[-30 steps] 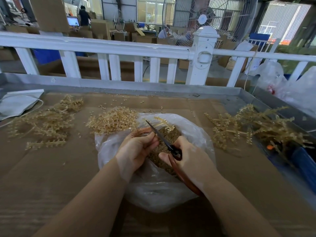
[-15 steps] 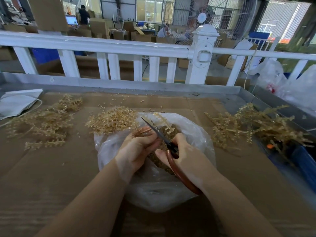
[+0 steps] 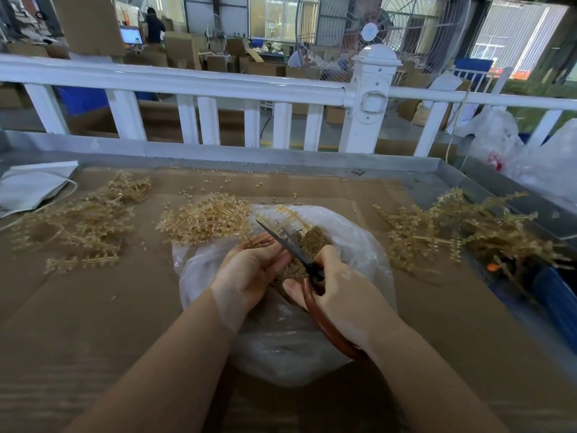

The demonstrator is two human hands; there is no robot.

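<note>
1. The left hand (image 3: 253, 271) was curled round a tan plastic sprig (image 3: 257, 239), pinching it between thumb and fingers just above the open bag.
2. The right hand (image 3: 346, 296) gripped the scissors (image 3: 290, 250), fingers wrapped through the reddish-brown handle loop. The dark blades pointed up and left, lying against the left hand's fingertips and the sprig. Whether the blades were parted could not be told.
3. Both hands hovered over a clear plastic bag (image 3: 281, 348) that lay on the tabletop (image 3: 93, 307). A heap of small cut pieces (image 3: 313, 242) sat inside it, right under the blades.
4. A middle pile of sprigs (image 3: 206, 220) touched the bag's far left edge.
5. A left pile (image 3: 78, 220) was spread well apart from the bag, and a larger right pile (image 3: 462, 226) lay near the tabletop's metal rim.
6. Loose bits were scattered across the brown cardboard covering the tabletop.
7. A white railing (image 3: 187, 79) ran behind the tabletop, with a big fan (image 3: 384, 35) beyond it.
</note>
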